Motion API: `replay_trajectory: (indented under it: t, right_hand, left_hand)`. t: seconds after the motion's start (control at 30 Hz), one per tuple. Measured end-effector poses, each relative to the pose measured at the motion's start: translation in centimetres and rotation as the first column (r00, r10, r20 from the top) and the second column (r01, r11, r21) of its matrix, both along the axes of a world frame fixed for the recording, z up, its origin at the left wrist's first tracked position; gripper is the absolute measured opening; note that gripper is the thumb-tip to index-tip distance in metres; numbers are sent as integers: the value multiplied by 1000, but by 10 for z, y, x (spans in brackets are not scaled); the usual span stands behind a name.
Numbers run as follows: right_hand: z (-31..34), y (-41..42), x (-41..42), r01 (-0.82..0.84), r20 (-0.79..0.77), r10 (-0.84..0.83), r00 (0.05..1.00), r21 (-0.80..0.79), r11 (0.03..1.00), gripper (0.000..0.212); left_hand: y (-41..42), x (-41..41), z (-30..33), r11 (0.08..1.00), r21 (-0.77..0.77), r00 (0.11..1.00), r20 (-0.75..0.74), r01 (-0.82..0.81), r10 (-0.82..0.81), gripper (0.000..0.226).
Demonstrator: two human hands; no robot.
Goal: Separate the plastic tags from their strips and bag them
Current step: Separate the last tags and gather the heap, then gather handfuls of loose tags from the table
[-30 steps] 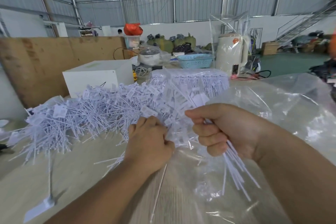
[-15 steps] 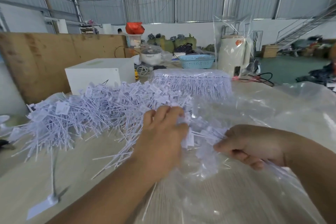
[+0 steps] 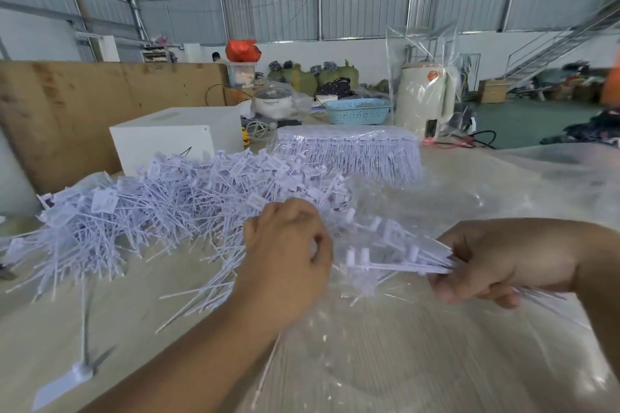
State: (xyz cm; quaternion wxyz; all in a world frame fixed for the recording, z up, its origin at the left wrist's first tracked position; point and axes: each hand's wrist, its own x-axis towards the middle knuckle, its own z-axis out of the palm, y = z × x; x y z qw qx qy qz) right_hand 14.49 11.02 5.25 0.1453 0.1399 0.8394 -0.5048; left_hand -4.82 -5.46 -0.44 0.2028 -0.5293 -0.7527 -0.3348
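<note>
Our right hand is curled around a bundle of white plastic tags, pinching the thin stems together so that they fan out leftward toward our other hand, with the small square heads standing up along the spread. Our left hand sits just beside that fan with its fingers bent into it; the fingertips are hidden behind the knuckles, so we cannot tell exactly what they pinch. The tags in our grip hang over a large clear plastic bag that lies crumpled across the right half of the bench. To the left, touching the fan, we see a big loose heap of tags, pale lilac-white, each a thin stick with a flat square label end, lying in every direction. One single tag lies apart near the front left edge. Behind the heap stands a white box, and beside it a wrapped block of tags still on their strips.
</note>
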Motion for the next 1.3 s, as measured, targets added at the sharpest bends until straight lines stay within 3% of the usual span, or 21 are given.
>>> replay_trajectory:
  t: [0.13,0.23,0.37,0.43,0.53,0.63,0.7,0.8,0.9,0.97,1.0,1.07,1.2,1.3]
  right_hand:
    - [-7,-7,-9,-43,148,21,989,149,988,11]
    - [-11,-6,-12,22,188,-71,980,251,968,17]
    - [-22,1,-13,309,23,-347,938,404,861,23]
    - [-30,0,-20,496,-124,-484,866,333,802,24]
    - [-38,-5,-37,671,-269,-638,721,42,740,28]
    - [-42,-12,-52,731,-308,-768,562,-250,635,34]
    - [-43,-19,-58,705,-314,-781,540,-338,624,39]
    - [-42,-26,-58,677,-298,-728,618,-270,685,48]
    - [-35,-29,-52,712,-380,-659,649,-3,702,25]
    - [-29,-33,-45,711,-406,-594,694,263,652,21]
    - [-24,-37,-42,635,-386,-505,772,448,630,23]
    - [-18,-44,-40,429,-261,-347,901,650,627,34]
    - [-18,-53,-36,128,40,-215,976,695,708,38]
    - [-20,-55,-39,134,31,-205,978,660,739,43]
  left_hand:
    - [-3,-5,9,981,193,985,173,-30,-4,18]
    - [-8,-5,16,955,292,953,300,-47,-45,19]
    - [-12,-4,18,933,360,926,347,15,-149,20]
    - [-13,-1,17,931,353,929,307,92,-208,19]
    - [-12,6,14,942,264,922,271,205,-277,17]
    - [-10,9,11,954,163,924,253,250,-286,16]
    - [-10,10,9,959,114,930,240,259,-280,16]
    - [-9,7,7,962,77,931,244,262,-273,18]
    - [-8,4,6,970,57,940,237,238,-245,15]
    - [-8,2,6,972,63,941,241,228,-237,14]
    - [-8,1,6,972,66,940,245,227,-236,15]
    - [-8,1,5,973,55,939,255,224,-230,14]
    - [-9,-1,4,975,29,941,258,219,-219,14]
    - [-9,-2,3,977,16,944,255,211,-208,13]
